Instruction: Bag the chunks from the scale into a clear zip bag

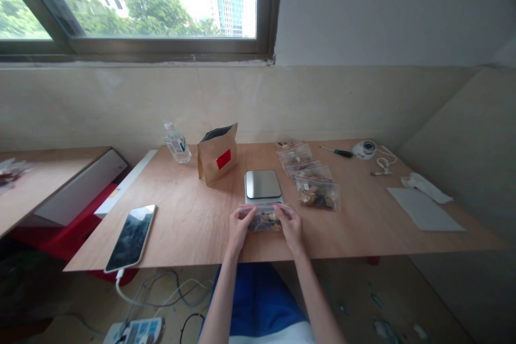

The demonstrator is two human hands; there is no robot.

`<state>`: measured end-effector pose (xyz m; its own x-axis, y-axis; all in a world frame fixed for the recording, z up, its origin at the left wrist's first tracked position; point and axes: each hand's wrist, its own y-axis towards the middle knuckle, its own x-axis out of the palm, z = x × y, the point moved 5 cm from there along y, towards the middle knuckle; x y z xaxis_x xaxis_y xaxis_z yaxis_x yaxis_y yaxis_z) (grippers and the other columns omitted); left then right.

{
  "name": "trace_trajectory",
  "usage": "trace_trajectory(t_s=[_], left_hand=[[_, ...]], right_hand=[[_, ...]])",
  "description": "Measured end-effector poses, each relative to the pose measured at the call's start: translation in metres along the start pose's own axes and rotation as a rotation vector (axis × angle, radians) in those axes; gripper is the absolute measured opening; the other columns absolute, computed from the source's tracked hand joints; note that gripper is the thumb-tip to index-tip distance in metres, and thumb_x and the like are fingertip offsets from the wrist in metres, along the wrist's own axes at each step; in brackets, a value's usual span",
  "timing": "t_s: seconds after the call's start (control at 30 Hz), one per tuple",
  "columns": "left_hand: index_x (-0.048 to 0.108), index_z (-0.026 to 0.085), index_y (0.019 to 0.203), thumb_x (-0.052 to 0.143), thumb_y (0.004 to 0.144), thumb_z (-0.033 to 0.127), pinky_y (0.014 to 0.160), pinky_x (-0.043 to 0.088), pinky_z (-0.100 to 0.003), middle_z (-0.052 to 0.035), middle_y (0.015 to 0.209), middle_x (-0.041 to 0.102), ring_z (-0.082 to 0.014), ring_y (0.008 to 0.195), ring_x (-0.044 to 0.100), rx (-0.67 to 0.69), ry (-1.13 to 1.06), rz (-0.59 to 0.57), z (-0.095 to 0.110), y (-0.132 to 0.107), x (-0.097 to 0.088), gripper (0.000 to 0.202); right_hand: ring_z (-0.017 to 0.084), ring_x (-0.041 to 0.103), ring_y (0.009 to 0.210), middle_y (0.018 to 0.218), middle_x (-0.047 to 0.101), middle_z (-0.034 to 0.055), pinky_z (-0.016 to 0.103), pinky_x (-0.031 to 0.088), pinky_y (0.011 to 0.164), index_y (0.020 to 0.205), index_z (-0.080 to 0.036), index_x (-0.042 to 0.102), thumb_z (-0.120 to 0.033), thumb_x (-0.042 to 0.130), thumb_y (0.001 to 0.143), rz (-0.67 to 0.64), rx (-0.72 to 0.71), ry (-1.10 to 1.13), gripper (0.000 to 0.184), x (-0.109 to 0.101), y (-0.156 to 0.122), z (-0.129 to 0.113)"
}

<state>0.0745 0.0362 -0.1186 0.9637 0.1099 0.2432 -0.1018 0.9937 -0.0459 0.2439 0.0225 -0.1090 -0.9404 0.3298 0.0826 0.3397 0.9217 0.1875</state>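
A clear zip bag (264, 220) with brown and dark dried pieces in it lies between my hands near the table's front edge. My left hand (241, 226) pinches the bag's top edge at its left end. At the other end, my right hand (291, 224) grips the same edge between thumb and fingers. Just behind the bag sits a small kitchen scale (263, 185) with a shiny metal plate. To the right, several filled zip bags (317, 192) overlap in a row. A brown paper pouch (217, 157) with a red label stands behind and left of the scale, its top open.
A water bottle (177, 143) stands by the wall. At the left, a phone (131, 237) lies with a cable running off the front edge. A screwdriver (342, 153), a white camera (364, 149) and a white sheet (425, 209) lie at right. Below is a power strip (137, 330).
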Motion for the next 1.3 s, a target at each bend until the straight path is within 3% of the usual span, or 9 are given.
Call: trace_trajectory(t_s=[0.23, 0.67, 0.83, 0.97, 1.13, 1.3], left_hand=[[0.070, 0.012, 0.083, 0.071, 0.068, 0.038, 0.071, 0.050, -0.028, -0.0076, 0.081, 0.070, -0.0193, 0.078, 0.066, 0.025, -0.002, -0.017, 0.004, 0.001, 0.001, 0.030], [0.070, 0.012, 0.083, 0.071, 0.068, 0.039, 0.065, 0.050, -0.026, -0.0073, 0.076, 0.070, -0.0185, 0.072, 0.065, 0.000, 0.008, -0.010, 0.002, -0.001, 0.000, 0.031], [0.069, 0.013, 0.082, 0.070, 0.068, 0.038, 0.067, 0.051, -0.025, -0.0079, 0.087, 0.070, -0.0189, 0.078, 0.065, 0.025, 0.073, 0.001, 0.005, -0.001, 0.000, 0.029], [0.068, 0.013, 0.082, 0.067, 0.072, 0.037, 0.070, 0.050, -0.025, -0.0064, 0.086, 0.068, -0.0183, 0.081, 0.064, 0.069, 0.074, -0.046, 0.010, -0.003, 0.002, 0.025], [0.068, 0.014, 0.086, 0.067, 0.074, 0.034, 0.071, 0.050, -0.025, -0.0055, 0.084, 0.068, -0.0182, 0.080, 0.064, 0.042, 0.088, -0.168, 0.014, -0.006, 0.009, 0.024], [0.070, 0.014, 0.079, 0.067, 0.074, 0.034, 0.067, 0.048, -0.023, -0.0049, 0.077, 0.068, -0.0174, 0.075, 0.064, 0.052, 0.142, -0.161, 0.017, -0.006, 0.010, 0.022]], right_hand=[[0.020, 0.064, 0.084, 0.086, 0.070, 0.0065, 0.032, 0.050, 0.078, 0.084, -0.016, 0.068, -0.039, 0.064, 0.077, -0.012, 0.025, 0.024, 0.024, 0.003, 0.001, 0.003], [0.018, 0.064, 0.076, 0.079, 0.069, 0.0046, 0.029, 0.051, 0.070, 0.083, -0.016, 0.065, -0.041, 0.065, 0.075, 0.025, 0.020, 0.008, 0.026, 0.000, -0.001, 0.001], [0.017, 0.063, 0.071, 0.075, 0.067, 0.0034, 0.028, 0.051, 0.066, 0.083, -0.017, 0.064, -0.040, 0.064, 0.076, 0.003, 0.021, -0.006, 0.023, 0.000, -0.001, 0.005], [0.017, 0.063, 0.075, 0.080, 0.066, 0.0038, 0.028, 0.051, 0.067, 0.085, -0.017, 0.065, -0.038, 0.064, 0.077, -0.040, 0.030, -0.008, 0.023, 0.002, 0.000, 0.006], [0.017, 0.062, 0.077, 0.077, 0.063, 0.0030, 0.029, 0.050, 0.070, 0.077, -0.017, 0.067, -0.035, 0.063, 0.078, -0.089, -0.074, -0.066, 0.018, 0.007, -0.002, -0.005], [0.018, 0.062, 0.078, 0.078, 0.062, 0.0034, 0.030, 0.051, 0.071, 0.076, -0.018, 0.068, -0.035, 0.062, 0.079, -0.045, -0.096, -0.093, 0.019, 0.007, -0.004, -0.008]])
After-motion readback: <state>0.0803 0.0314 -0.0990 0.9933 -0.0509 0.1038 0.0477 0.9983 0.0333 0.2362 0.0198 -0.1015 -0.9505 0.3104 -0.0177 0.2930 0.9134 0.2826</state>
